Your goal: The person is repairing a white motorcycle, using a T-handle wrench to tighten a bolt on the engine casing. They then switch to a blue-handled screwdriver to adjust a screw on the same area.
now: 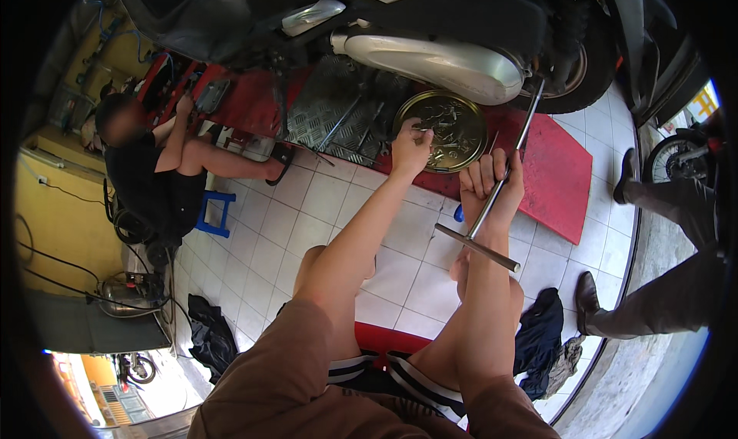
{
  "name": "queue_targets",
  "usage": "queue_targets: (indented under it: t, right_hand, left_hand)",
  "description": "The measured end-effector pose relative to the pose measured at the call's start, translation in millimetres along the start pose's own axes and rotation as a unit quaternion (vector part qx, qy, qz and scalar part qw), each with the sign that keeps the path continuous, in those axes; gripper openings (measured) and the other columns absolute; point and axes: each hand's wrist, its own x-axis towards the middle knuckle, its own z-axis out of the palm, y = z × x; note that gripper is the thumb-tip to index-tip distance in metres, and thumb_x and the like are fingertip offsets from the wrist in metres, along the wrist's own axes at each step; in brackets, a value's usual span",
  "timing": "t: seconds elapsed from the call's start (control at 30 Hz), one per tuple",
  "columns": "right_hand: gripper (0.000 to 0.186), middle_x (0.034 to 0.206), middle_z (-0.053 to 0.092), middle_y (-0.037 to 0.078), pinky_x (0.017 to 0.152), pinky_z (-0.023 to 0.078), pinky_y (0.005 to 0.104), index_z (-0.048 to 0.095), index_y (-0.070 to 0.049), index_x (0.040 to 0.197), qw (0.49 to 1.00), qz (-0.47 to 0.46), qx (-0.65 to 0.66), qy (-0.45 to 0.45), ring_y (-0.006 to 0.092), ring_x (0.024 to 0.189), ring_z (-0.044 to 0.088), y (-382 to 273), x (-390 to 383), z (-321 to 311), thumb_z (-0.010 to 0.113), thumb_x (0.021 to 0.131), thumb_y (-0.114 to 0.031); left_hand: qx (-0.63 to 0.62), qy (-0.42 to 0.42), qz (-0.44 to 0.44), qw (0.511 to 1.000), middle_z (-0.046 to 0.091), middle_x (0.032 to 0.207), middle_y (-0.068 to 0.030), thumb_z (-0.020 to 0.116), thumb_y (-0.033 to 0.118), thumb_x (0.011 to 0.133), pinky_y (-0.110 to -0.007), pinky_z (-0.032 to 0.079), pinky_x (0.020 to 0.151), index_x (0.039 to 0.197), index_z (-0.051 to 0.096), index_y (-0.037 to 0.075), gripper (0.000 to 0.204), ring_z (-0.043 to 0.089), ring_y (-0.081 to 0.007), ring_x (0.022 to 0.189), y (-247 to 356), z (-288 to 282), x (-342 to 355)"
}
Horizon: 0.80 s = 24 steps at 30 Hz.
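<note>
A long silver T-handle wrench (525, 126) slants through my right hand (496, 184), fingers wrapped around its shaft; the crossbar is nearest me, and the far end reaches up beside the scooter's rear wheel (598, 70). My left hand (413, 147) is at the left rim of a round golden tray (482, 124) of small metal parts, fingers curled; I cannot tell whether they grip anything. The tray sits on a red platform (560, 181) below the scooter's silver side cover (434, 61). Far left, a co-worker (146, 162) sits on a blue stool (217, 212).
</note>
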Motion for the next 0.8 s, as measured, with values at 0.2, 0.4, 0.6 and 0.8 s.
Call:
queue_targets:
  t: [0.2,0.4,0.6,0.8]
  right_hand:
    - [0.049,0.047,0.026,-0.002,0.048,0.020,0.0272,0.033,-0.015,0.058,0.999,-0.009,-0.040,-0.012,0.0100,0.044,0.021,8.6,6.7,-2.6,0.035,0.100,-0.041]
    - [0.053,0.046,0.027,-0.002,0.049,0.020,0.0275,0.032,-0.015,0.054,0.994,0.009,-0.104,-0.016,0.0102,0.043,0.019,28.5,4.9,4.3,0.033,0.100,-0.042]
    - [0.055,0.045,0.028,-0.003,0.049,0.019,0.0271,0.033,-0.015,0.055,0.961,0.099,-0.249,-0.068,0.0092,0.044,0.018,66.2,-4.1,14.3,0.030,0.101,-0.045]
    - [0.052,0.048,0.027,-0.004,0.049,0.019,0.0265,0.034,-0.014,0.059,0.931,0.172,-0.316,-0.058,0.0082,0.046,0.017,111.2,38.8,17.9,0.028,0.102,-0.043]
  left_hand:
    - [-0.110,-0.303,-0.050,0.945,0.068,0.074,-0.0129,0.044,0.028,0.100,-0.032,0.051,0.068,0.097,0.064,-0.006,0.039,0.064,-0.0201,0.068,51.3,-34.7,-87.1]
    - [0.174,-0.166,0.299,0.923,0.054,0.068,-0.0127,0.057,0.038,0.084,-0.039,0.039,0.069,0.073,0.053,0.001,0.039,0.051,-0.0312,0.073,84.8,-91.2,-154.6]
    - [0.129,-0.161,0.353,0.913,0.052,0.058,-0.0056,0.067,0.046,0.080,-0.034,0.042,0.056,0.067,0.053,0.006,0.045,0.053,-0.0228,0.053,79.1,-115.8,-168.5]
    - [0.111,-0.088,0.318,0.937,0.049,0.049,0.0001,0.074,0.042,0.077,-0.029,0.041,0.043,0.060,0.049,0.010,0.044,0.052,-0.0174,0.042,69.8,-128.0,-145.1]
